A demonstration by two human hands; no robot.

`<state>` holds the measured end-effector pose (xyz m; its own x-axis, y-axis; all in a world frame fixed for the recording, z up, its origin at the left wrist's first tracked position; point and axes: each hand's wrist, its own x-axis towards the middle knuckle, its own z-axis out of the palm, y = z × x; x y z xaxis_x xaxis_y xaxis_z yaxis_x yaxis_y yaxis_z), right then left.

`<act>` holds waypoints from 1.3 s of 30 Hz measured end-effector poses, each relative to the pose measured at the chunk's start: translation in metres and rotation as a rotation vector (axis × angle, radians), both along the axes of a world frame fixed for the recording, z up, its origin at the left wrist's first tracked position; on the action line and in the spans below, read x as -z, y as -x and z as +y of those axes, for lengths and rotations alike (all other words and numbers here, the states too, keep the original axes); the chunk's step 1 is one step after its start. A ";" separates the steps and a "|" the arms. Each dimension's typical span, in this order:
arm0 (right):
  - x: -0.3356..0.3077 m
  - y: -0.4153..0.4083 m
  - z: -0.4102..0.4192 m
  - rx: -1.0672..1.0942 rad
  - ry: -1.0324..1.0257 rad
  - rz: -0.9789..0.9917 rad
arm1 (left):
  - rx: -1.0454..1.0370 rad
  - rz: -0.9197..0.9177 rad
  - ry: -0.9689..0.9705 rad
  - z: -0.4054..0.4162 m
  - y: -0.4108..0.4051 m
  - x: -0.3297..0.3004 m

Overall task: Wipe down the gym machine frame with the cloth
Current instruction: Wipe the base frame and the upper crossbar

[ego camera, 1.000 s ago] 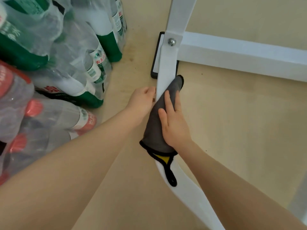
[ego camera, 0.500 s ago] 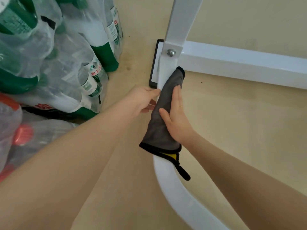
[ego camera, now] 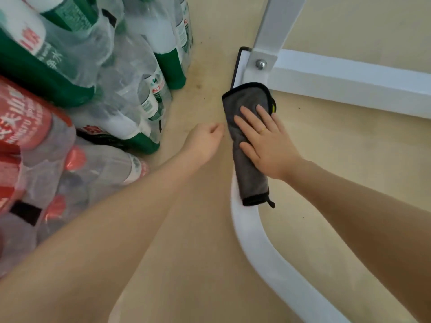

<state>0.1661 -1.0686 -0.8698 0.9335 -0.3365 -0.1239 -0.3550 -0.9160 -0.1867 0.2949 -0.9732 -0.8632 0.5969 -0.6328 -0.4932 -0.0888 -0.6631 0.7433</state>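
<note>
The right hand [ego camera: 268,141] lies flat, its fingers [ego camera: 249,122] straight and slightly spread, pressing the grey cloth [ego camera: 247,173] against the white frame [ego camera: 261,248]. The cloth is draped along the curved tube, reaching past the fingertips toward the bolt [ego camera: 260,64] and back beyond the wrist. The left hand [ego camera: 203,143] sits just left of the cloth, its fingers loosely curled and holding nothing. Wrapped packs of water bottles [ego camera: 121,94] are stacked on the floor [ego camera: 326,159] further left.
</note>
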 end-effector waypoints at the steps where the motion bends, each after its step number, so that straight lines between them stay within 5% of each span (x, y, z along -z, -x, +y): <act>1: -0.002 0.013 0.010 -0.154 -0.011 -0.035 | 0.035 -0.083 -0.015 0.011 0.000 0.001; 6: 0.003 0.034 0.034 -0.619 -0.037 -0.104 | 0.068 -0.204 -0.046 0.052 0.002 0.006; 13: -0.007 -0.021 0.006 -0.455 0.094 -0.003 | 0.055 -0.240 0.114 0.076 0.022 -0.001; 21: -0.004 0.039 0.062 -0.805 0.002 -0.033 | 0.208 -0.335 0.013 0.081 0.040 -0.011; 26: 0.006 0.021 0.042 -0.772 0.047 -0.135 | 0.162 -0.287 0.023 0.077 0.049 -0.013; 32: 0.000 -0.010 0.010 -0.295 0.043 -0.045 | 0.101 -0.346 0.018 0.082 0.050 -0.015; 39: 0.005 0.025 0.017 -0.420 0.055 -0.124 | 0.139 -0.259 0.010 0.067 0.062 -0.021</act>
